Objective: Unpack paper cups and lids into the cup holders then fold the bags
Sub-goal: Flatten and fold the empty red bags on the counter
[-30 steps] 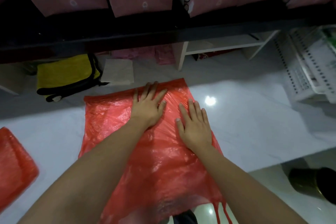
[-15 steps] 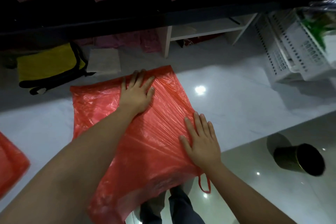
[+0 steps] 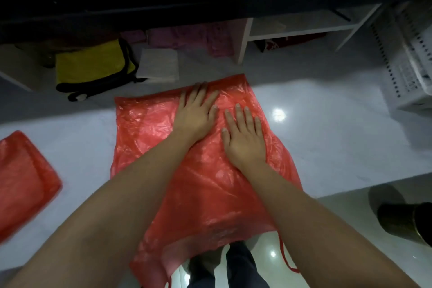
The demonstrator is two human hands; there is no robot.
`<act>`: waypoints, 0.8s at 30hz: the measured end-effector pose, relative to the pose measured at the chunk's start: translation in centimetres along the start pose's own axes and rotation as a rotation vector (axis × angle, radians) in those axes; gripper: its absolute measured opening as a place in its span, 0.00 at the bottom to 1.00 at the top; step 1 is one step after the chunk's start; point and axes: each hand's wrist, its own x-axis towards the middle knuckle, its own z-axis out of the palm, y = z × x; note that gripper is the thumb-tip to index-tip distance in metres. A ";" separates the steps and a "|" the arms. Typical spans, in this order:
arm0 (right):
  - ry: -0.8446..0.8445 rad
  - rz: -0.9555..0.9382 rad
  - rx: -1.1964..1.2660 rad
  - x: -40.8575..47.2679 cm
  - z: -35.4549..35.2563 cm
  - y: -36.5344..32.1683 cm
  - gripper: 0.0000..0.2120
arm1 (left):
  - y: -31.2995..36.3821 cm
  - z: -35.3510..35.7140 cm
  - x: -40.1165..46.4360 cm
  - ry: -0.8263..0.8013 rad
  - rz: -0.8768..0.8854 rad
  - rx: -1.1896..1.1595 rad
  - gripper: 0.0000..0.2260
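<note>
A thin red plastic bag lies spread flat on the white counter, its handle end hanging over the near edge. My left hand presses flat on the bag near its far edge, fingers straight. Just to the right, my right hand lies flat on the bag as well, fingers pointing away from me. A second red bag lies on the counter at the far left. No cups or lids show.
A yellow and black cloth bag and a folded white sheet lie behind the red bag. A white perforated basket stands at the right. A dark shelf runs overhead at the back. A dark round bin sits on the floor.
My right hand slid down the bag toward me half a second ago and has come back up beside my left hand. My left hand has stayed near the far edge.
</note>
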 end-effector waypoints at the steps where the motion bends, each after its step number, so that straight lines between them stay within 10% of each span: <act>1: 0.015 0.007 -0.001 0.0 0.2 0.1 0.28 | 0.3 0.1 -0.9 -0.004 -0.031 -0.001 0.25; 24: -0.019 -0.058 0.055 1.0 -2.0 0.1 0.24 | -9.4 -4.2 -20.7 0.080 -0.391 -0.156 0.22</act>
